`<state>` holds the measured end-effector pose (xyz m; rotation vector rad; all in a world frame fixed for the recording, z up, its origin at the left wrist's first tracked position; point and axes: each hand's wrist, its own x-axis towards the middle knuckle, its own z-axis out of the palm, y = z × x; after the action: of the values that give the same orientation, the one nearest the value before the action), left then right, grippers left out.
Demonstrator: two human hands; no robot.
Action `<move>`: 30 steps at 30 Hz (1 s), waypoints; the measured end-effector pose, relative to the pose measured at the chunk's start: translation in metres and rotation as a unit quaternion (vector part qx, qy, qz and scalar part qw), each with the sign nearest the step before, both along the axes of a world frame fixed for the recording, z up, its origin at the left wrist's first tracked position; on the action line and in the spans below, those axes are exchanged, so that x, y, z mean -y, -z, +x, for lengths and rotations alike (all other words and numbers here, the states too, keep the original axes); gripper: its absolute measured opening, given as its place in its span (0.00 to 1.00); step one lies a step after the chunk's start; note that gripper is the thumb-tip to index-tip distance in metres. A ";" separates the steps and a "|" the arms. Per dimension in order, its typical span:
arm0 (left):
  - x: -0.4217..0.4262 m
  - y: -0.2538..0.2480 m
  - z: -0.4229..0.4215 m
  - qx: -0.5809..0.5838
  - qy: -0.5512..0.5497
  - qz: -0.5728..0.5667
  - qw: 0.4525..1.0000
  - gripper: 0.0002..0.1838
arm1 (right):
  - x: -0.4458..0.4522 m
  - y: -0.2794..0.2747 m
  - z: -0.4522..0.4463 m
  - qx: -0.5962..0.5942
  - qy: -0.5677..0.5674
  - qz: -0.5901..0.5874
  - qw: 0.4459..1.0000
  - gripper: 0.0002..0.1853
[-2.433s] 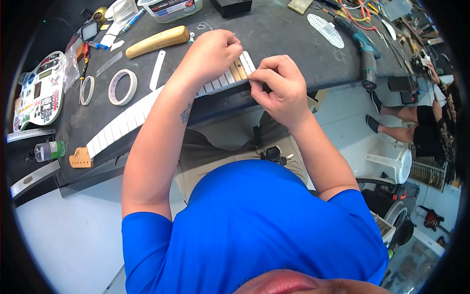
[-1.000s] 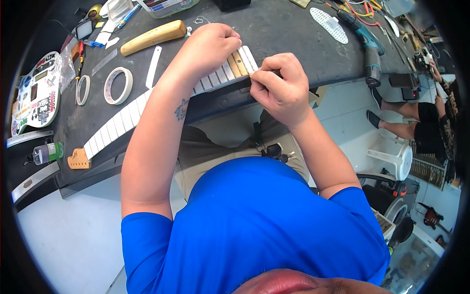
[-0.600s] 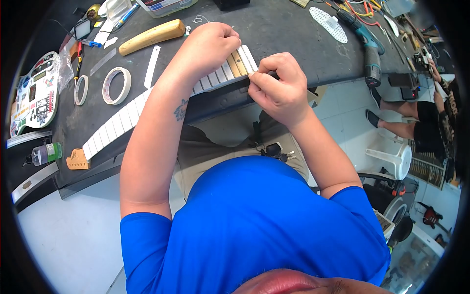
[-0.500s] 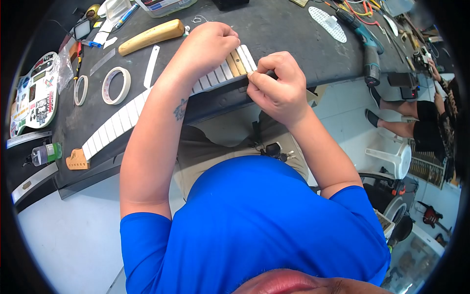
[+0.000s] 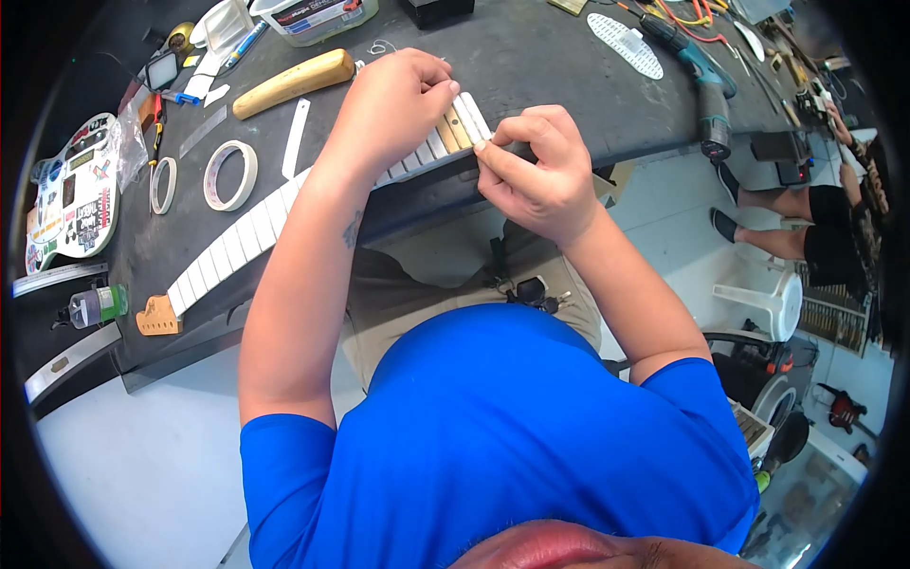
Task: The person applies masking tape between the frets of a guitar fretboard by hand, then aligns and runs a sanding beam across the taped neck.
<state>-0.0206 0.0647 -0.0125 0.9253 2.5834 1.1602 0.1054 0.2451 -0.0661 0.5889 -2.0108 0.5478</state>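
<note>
A guitar neck (image 5: 242, 223) lies along the front edge of the bench, its fretboard covered in white tape between the frets. Its wooden headstock (image 5: 159, 316) points to the lower left. Near the other end, a bare wooden stretch (image 5: 457, 126) shows between taped parts. My left hand (image 5: 403, 104) is closed over the far edge of the neck, fingers curled; what it pinches is hidden. At the near edge of that end, my right hand (image 5: 542, 171) pinches the end of a white tape strip (image 5: 476, 116) between thumb and finger.
Around the neck lie a tape roll (image 5: 230, 175), a smaller roll (image 5: 163, 186), a white strip (image 5: 296, 139) and a wooden-handled tool (image 5: 294, 83). A power drill (image 5: 713, 133) lies at right. A sticker-covered guitar body (image 5: 74, 194) is at far left. Another person's legs (image 5: 777, 220) show at right.
The view has shifted slightly. My left thumb shows more clearly beside the taped end. My right hand still pinches at the near edge of the neck.
</note>
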 end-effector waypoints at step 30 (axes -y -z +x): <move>0.009 -0.005 0.012 -0.117 0.097 -0.031 0.988 0.31 | -0.007 -0.001 0.009 0.025 -0.046 -0.065 0.996 0.09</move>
<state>-0.0085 0.0556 -0.0076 1.3373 2.6114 0.9666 0.1144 0.2525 -0.0652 0.5955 -1.9837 0.7502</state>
